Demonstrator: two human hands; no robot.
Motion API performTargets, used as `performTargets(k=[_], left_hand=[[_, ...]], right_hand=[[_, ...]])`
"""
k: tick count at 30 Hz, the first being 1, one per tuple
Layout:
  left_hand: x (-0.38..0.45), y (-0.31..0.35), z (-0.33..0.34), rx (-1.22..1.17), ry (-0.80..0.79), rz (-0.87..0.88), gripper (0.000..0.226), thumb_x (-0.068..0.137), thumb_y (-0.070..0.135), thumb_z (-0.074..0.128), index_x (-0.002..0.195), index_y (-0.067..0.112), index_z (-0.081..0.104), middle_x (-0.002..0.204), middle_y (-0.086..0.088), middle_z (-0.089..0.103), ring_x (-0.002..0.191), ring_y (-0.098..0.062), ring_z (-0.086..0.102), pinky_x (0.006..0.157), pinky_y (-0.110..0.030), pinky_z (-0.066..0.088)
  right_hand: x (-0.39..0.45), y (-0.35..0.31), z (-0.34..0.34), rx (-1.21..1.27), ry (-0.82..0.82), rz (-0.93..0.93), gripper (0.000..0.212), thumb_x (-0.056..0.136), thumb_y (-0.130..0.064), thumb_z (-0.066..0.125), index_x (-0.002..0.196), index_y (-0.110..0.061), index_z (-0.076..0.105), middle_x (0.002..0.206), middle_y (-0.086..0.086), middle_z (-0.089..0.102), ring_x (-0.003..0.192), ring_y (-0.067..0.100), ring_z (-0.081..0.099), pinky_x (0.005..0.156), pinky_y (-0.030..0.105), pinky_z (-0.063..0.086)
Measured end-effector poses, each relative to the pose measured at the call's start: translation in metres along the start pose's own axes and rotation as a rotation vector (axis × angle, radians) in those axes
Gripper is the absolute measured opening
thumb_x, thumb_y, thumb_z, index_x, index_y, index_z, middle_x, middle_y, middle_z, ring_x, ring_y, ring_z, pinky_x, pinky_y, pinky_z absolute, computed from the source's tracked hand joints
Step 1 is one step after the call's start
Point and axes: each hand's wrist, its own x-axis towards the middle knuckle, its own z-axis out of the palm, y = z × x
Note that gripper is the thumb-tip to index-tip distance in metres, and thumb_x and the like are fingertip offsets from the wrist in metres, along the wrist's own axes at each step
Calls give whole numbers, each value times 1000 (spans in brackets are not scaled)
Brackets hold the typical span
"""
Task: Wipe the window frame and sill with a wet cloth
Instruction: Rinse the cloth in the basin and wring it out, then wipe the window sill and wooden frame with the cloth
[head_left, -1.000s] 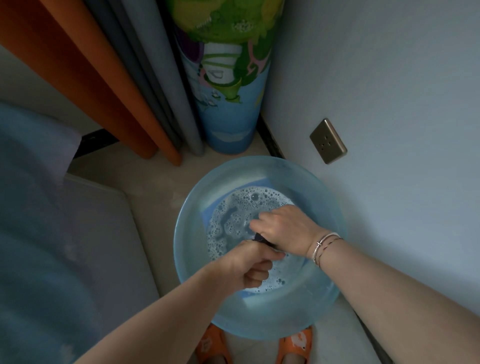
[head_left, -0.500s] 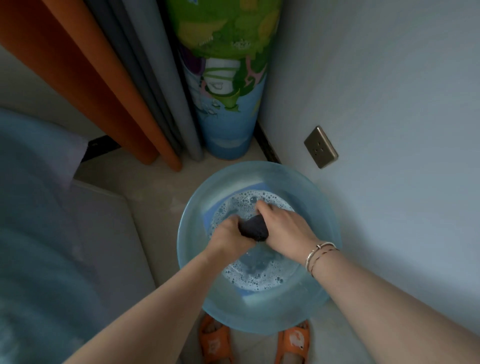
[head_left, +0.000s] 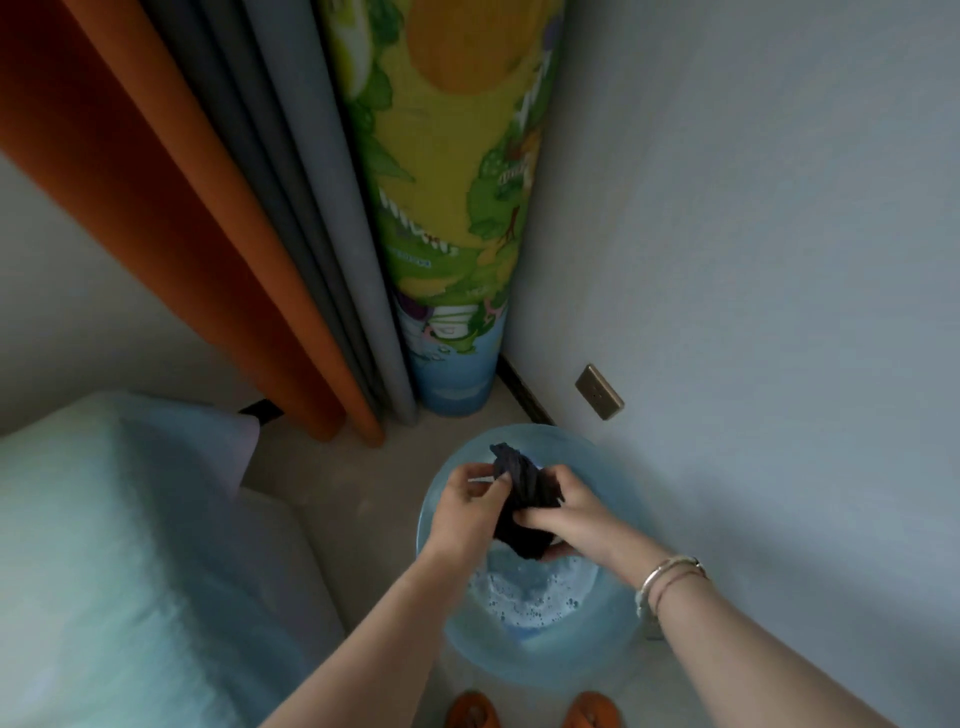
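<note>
A dark wet cloth (head_left: 524, 493) is held bunched above a pale blue plastic basin (head_left: 540, 660) of soapy water on the floor. My left hand (head_left: 465, 506) pinches the cloth's left side with curled fingers. My right hand (head_left: 569, 519) grips its right and lower part. Both hands are lifted clear of the foamy water (head_left: 530, 597). No window frame or sill is in view.
Orange curtain (head_left: 171, 208) and grey curtain (head_left: 291, 182) hang at the back beside a rolled colourful mat (head_left: 452, 208) in the corner. A wall socket (head_left: 598, 392) sits low on the right wall. A bed (head_left: 104, 545) fills the left. Orange slippers (head_left: 472, 712) show below.
Both hands have lifted the dark cloth out of the soapy water and above the basin. The view has tilted upward, showing more of the curtains and mat.
</note>
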Motion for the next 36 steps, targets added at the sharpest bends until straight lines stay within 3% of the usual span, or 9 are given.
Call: performTargets(k=[2, 7, 12, 15, 21, 25, 30, 34, 36], left_hand=[[-13, 15, -4, -17, -8, 14, 22, 90, 22, 61, 108, 10, 56, 90, -10, 63, 75, -19, 63, 62, -24, 50], [-52, 58, -4, 4, -21, 102, 28, 87, 19, 66, 108, 8, 53, 84, -2, 55, 77, -18, 61, 70, -35, 54], [-85, 105, 0, 15, 3, 203, 25, 82, 15, 71, 79, 13, 46, 77, 2, 48, 75, -17, 55, 74, -42, 54], [-111, 133, 5, 1, -22, 257, 28, 83, 11, 69, 75, 14, 42, 74, 3, 49, 76, -17, 54, 78, -50, 53], [-162, 198, 1, 47, 62, 372, 16, 84, 13, 64, 87, 15, 48, 88, -5, 59, 82, -20, 60, 84, -49, 53], [-200, 239, -22, 85, 84, 499, 12, 89, 11, 57, 96, 14, 48, 94, -10, 62, 78, -19, 59, 69, -36, 54], [-245, 287, -83, 52, 138, 580, 16, 90, 13, 58, 87, 25, 49, 87, -4, 62, 72, -19, 62, 67, -45, 57], [-268, 330, -138, 48, 195, 680, 12, 91, 19, 58, 86, 25, 50, 85, -9, 62, 69, -20, 59, 56, -36, 52], [-276, 353, -159, 59, 187, 748, 10, 92, 21, 58, 84, 23, 52, 83, -11, 64, 70, -18, 59, 60, -33, 48]], right_hand=[[-17, -18, -3, 135, 12, 21, 24, 87, -13, 61, 108, -21, 54, 108, 8, 63, 98, 21, 63, 76, 44, 58], [-59, -63, -7, 277, 51, 1, 20, 91, -11, 48, 105, -17, 62, 103, 14, 66, 96, 26, 64, 68, 44, 57], [-97, -106, -19, 336, 39, -31, 19, 88, -6, 43, 95, -10, 60, 96, 18, 61, 92, 30, 61, 71, 48, 57], [-121, -134, -27, 293, 66, -88, 22, 88, -2, 43, 96, -18, 55, 94, 12, 58, 91, 25, 58, 65, 44, 54], [-176, -189, -49, 176, 14, -304, 17, 90, -8, 53, 104, -17, 48, 101, 9, 59, 85, 21, 64, 67, 50, 57], [-205, -231, -39, 107, -55, -418, 14, 93, -13, 51, 107, -17, 48, 106, 18, 63, 88, 26, 67, 68, 50, 57], [-233, -301, 2, 43, -152, -520, 11, 94, -17, 51, 101, -25, 50, 105, 13, 64, 89, 25, 69, 58, 39, 56], [-251, -362, 44, -11, -203, -632, 4, 93, -23, 53, 95, -27, 54, 103, 11, 65, 96, 27, 66, 67, 47, 59], [-258, -389, 61, 9, -186, -673, 9, 93, -25, 53, 100, -26, 59, 103, 7, 68, 97, 25, 66, 75, 52, 57]])
